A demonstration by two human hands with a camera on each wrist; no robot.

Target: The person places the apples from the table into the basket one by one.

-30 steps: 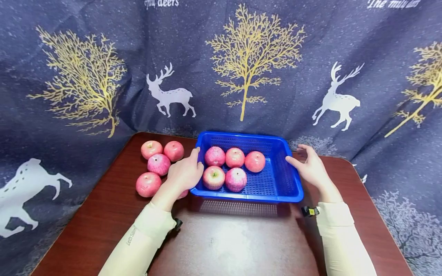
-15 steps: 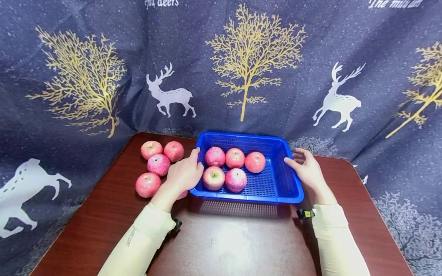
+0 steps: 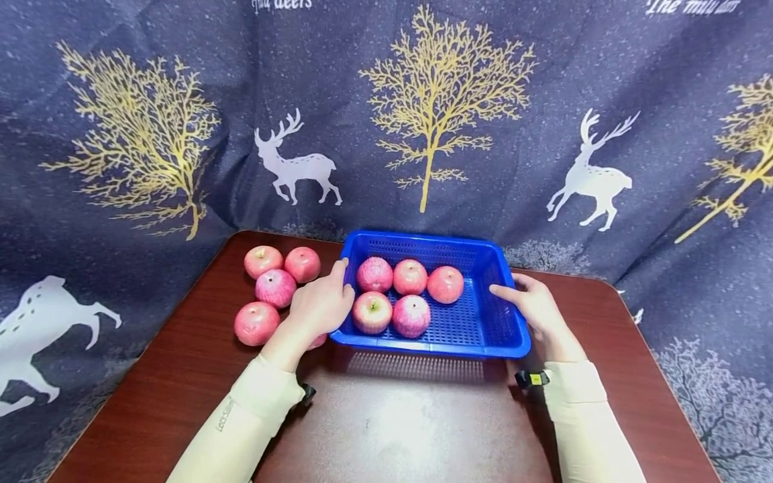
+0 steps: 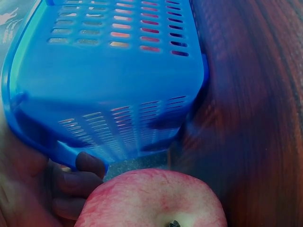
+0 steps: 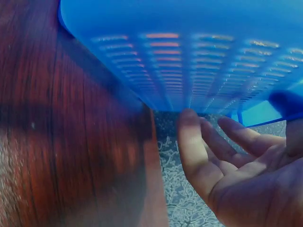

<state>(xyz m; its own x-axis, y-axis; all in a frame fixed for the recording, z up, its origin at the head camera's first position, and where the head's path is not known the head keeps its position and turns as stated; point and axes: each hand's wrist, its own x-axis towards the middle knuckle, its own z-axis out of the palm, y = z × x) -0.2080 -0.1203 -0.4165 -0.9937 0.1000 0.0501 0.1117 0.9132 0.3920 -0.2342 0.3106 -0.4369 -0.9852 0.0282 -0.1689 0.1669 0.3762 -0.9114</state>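
A blue plastic basket with slotted walls stands on the table with several red apples inside, mostly towards its left. My left hand grips the basket's left rim; the left wrist view shows its curled fingers under the rim. At the opposite end, my right hand has its thumb over the right rim. Its other fingers are bent beneath that rim outside the slotted wall, fingertips close to the plastic.
Several loose apples lie left of the basket on the brown wooden table. One apple sits right beside my left hand, partly hidden in the head view. A dark cloth with deer and trees hangs behind the table.
My right hand has moved in to the left, its thumb coming over the basket's right rim. My left hand stays on the left rim; the basket and apples have hardly moved.
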